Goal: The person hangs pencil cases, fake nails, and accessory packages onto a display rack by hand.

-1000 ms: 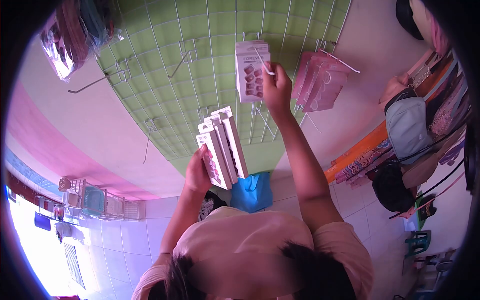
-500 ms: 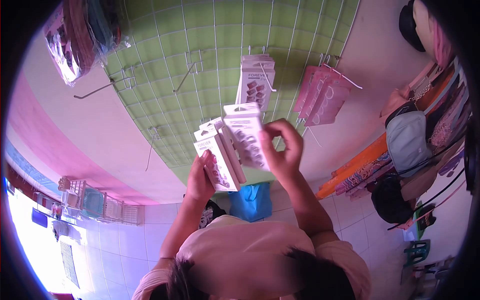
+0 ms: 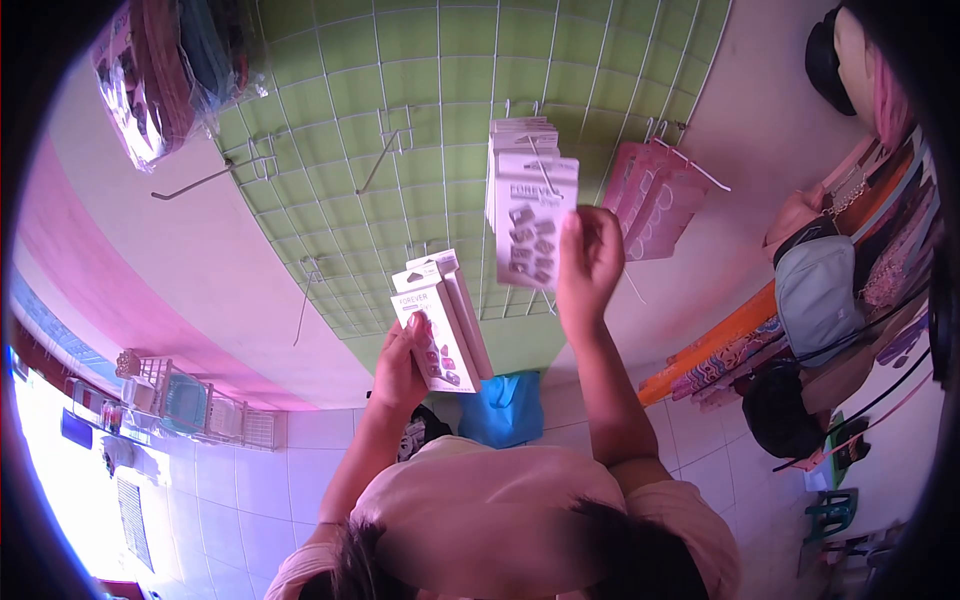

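Note:
My left hand [image 3: 400, 370] is closed round a small stack of white "FOREVER" boxes [image 3: 440, 335], its thumb on the front one. In my right hand [image 3: 590, 260] a single white box [image 3: 535, 240] with dark nail-shaped pictures is pinched by its right edge. That box is at a wire hook, in front of other similar boxes [image 3: 508, 135] hanging there. Whether its slot is round the hook's tip I cannot tell. Pink packets [image 3: 655, 200] hang just right of my right hand.
A white wire grid [image 3: 330, 190] on a green panel carries bare hooks on the left. Plastic-wrapped goods [image 3: 150, 80] hang top left. Bags, including a grey one [image 3: 825, 285], and a black cap [image 3: 785, 410] are at the right. A blue bag [image 3: 503, 410] stands below.
My right hand has moved up and right with one box, away from the stack and to the hook. My left hand has stayed nearly in place with its boxes, slightly lower.

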`<state>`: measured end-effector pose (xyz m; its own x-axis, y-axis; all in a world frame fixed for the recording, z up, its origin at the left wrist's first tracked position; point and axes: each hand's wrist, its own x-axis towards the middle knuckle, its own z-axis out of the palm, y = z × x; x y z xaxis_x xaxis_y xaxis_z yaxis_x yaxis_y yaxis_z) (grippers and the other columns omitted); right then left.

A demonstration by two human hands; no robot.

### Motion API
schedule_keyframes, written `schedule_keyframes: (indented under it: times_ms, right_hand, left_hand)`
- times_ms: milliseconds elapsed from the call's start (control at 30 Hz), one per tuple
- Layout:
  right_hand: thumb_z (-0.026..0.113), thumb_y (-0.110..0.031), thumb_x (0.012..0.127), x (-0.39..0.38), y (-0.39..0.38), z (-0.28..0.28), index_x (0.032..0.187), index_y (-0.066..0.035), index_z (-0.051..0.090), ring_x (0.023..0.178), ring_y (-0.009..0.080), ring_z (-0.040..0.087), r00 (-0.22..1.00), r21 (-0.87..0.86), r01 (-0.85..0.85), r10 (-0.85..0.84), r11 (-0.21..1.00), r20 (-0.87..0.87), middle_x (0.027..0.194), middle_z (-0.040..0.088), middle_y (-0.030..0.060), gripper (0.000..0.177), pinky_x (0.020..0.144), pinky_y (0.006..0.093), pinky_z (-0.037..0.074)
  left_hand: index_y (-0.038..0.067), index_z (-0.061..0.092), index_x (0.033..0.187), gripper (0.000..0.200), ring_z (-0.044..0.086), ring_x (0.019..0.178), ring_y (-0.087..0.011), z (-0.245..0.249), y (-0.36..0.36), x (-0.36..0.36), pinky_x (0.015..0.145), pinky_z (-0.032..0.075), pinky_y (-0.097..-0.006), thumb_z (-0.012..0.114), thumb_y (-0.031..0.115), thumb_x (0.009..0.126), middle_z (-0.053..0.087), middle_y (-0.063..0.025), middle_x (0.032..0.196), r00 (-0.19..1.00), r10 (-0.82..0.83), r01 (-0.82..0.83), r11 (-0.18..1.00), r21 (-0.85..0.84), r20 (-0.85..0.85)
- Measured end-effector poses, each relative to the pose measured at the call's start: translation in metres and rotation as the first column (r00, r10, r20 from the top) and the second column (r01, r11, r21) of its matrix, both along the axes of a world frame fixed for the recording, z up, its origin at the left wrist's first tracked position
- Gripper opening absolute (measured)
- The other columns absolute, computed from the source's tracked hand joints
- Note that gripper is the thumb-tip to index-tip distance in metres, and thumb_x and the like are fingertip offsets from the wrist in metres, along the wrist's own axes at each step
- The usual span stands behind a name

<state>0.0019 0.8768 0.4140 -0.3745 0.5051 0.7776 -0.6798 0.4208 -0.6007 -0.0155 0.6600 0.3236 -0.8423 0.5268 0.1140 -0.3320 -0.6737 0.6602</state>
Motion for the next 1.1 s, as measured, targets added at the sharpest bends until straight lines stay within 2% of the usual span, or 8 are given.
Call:
schedule_keyframes:
  times_ms: [167, 267, 400, 500, 667, 767, 900, 1100]
  right_hand:
    - [0.057, -0.012, 0.089, -0.04, 0.015, 0.001, 0.097, -0.001, 0.055, 0.071, 0.0044, 0.05, 0.982, 0.01, 0.074, -0.075, 0.997, 0.171, 0.082, 0.056, 0.0, 0.014, 0.063, 0.02, 0.04]
    - [0.062, -0.015, 0.085, -0.047, 0.016, -0.001, 0.089, -0.004, 0.057, 0.066, 0.0114, 0.053, 0.841, 0.141, 0.533, -0.504, 0.834, -0.195, 0.076, 0.057, 0.0014, 0.013, 0.059, 0.0252, 0.042]
    - [0.065, -0.018, 0.083, 0.005, -0.012, -0.018, 0.088, -0.003, 0.057, 0.065, 0.0123, 0.053, 0.987, 0.149, 0.081, -0.1, 0.986, 0.124, 0.073, 0.057, 0.001, 0.018, 0.06, 0.0259, 0.04]
    - [0.066, -0.021, 0.082, 0.031, -0.032, -0.011, 0.084, -0.002, 0.057, 0.063, 0.0118, 0.052, 0.893, 0.28, -0.37, 0.256, 0.886, 0.37, 0.07, 0.056, 0.0024, 0.021, 0.058, 0.0266, 0.04]
    - [0.059, -0.014, 0.085, 0.046, -0.026, 0.007, 0.086, 0.003, 0.056, 0.065, 0.0183, 0.054, 0.994, 0.37, -0.034, 0.069, 0.928, -0.082, 0.077, 0.057, 0.0114, 0.017, 0.059, 0.0263, 0.042]
    - [0.056, -0.014, 0.086, 0.051, -0.018, 0.016, 0.097, 0.005, 0.055, 0.069, 0.0141, 0.058, 0.978, 0.205, -0.014, 0.056, 0.979, -0.202, 0.082, 0.06, 0.0117, 0.022, 0.062, 0.0252, 0.044]
    - [0.058, -0.015, 0.088, 0.049, -0.012, 0.024, 0.083, 0.001, 0.056, 0.058, 0.0047, 0.051, 0.988, 0.129, -0.141, 0.13, 0.982, 0.086, 0.068, 0.057, 0.0016, 0.017, 0.054, 0.0199, 0.039]
    - [0.061, -0.019, 0.087, -0.01, 0.006, -0.003, 0.081, -0.002, 0.057, 0.055, 0.0042, 0.049, 0.991, 0.016, -0.054, 0.052, 0.998, 0.12, 0.064, 0.057, -0.0002, 0.018, 0.051, 0.0195, 0.036]
  left_hand:
    - [0.006, 0.046, 0.113, 0.03, 0.06, 0.085, -0.0163, 0.006, 0.001, 0.003, 0.074, 0.05, -0.0303, 0.051, 0.027, 0.091, 0.058, -0.0058, 0.095, 1.0, 0.02, -0.02, 1.0, -0.002, -0.015]
    - [0.007, 0.047, 0.111, 0.029, 0.059, 0.083, -0.0153, 0.025, 0.007, 0.011, 0.073, 0.05, -0.03, 0.052, 0.026, 0.091, 0.056, -0.0048, 0.091, 0.997, 0.076, -0.077, 0.995, -0.07, -0.015]
    - [0.008, 0.047, 0.111, 0.027, 0.057, 0.082, -0.0137, 0.021, 0.01, 0.006, 0.073, 0.051, -0.0317, 0.054, 0.024, 0.09, 0.056, -0.0045, 0.092, 0.992, 0.088, -0.095, 0.993, -0.076, -0.091]
    - [0.008, 0.047, 0.111, 0.027, 0.057, 0.083, -0.0133, 0.024, 0.017, 0.009, 0.073, 0.051, -0.0324, 0.055, 0.023, 0.09, 0.056, -0.0041, 0.091, 0.984, 0.13, -0.139, 0.988, -0.069, -0.122]
    - [0.007, 0.047, 0.11, 0.029, 0.059, 0.078, -0.0181, 0.03, 0.018, 0.014, 0.072, 0.051, -0.0341, 0.055, 0.025, 0.089, 0.055, -0.0058, 0.087, 0.973, 0.122, -0.137, 0.989, -0.063, -0.195]
    - [0.007, 0.045, 0.115, 0.033, 0.061, 0.083, -0.0238, 0.021, 0.014, 0.012, 0.076, 0.052, -0.0396, 0.055, 0.025, 0.088, 0.057, -0.0085, 0.092, 0.973, 0.134, -0.143, 0.989, -0.034, -0.189]
    - [0.006, 0.043, 0.118, 0.038, 0.061, 0.091, -0.0307, 0.009, 0.01, 0.012, 0.079, 0.051, -0.0437, 0.055, 0.025, 0.088, 0.058, -0.0131, 0.1, 0.97, 0.149, -0.163, 0.985, -0.057, -0.191]
    - [0.003, 0.042, 0.119, 0.041, 0.06, 0.092, -0.0298, 0.012, 0.007, 0.014, 0.081, 0.049, -0.041, 0.055, 0.026, 0.087, 0.058, -0.0171, 0.103, 0.971, 0.094, -0.115, 0.99, -0.086, -0.222]
